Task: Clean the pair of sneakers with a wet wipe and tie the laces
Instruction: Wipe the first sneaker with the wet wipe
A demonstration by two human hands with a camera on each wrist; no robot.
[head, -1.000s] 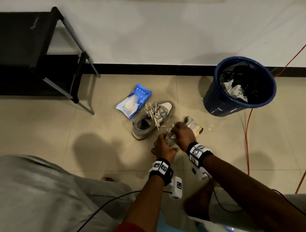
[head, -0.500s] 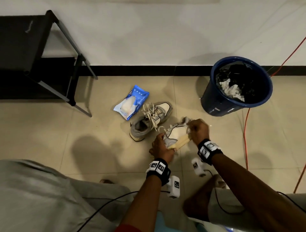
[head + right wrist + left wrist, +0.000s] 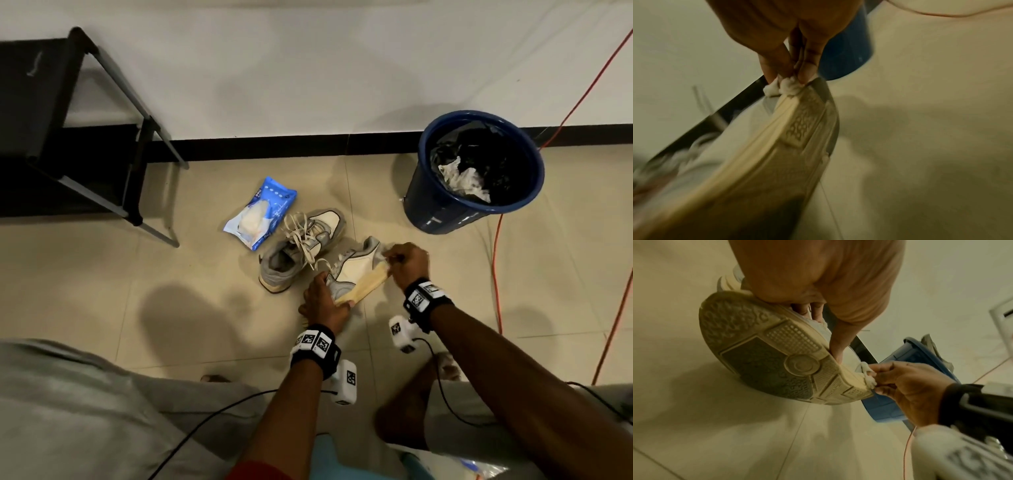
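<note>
A grey and cream sneaker (image 3: 354,270) lies tipped on its side above the floor, its patterned sole (image 3: 764,353) turned toward me. My left hand (image 3: 323,301) grips it at the heel end, fingers curled over the upper. My right hand (image 3: 406,260) pinches a small bunched white wet wipe (image 3: 785,88) against the sole's edge at the toe; the wipe (image 3: 867,376) shows there too. The second sneaker (image 3: 301,250) stands on the floor just left, its laces loose. A blue wet wipe pack (image 3: 262,216) lies beside it.
A blue bucket (image 3: 431,202) lined with a black bag and holding crumpled wipes stands to the right by the wall. An orange cable (image 3: 496,253) runs along the floor past it. A black metal rack (image 3: 102,137) stands at the left. My knees fill the foreground.
The held sneaker has been rolled onto its side, showing its cream sole edge. My right hand has slid with the wipe from mid-shoe out toward the toe.
</note>
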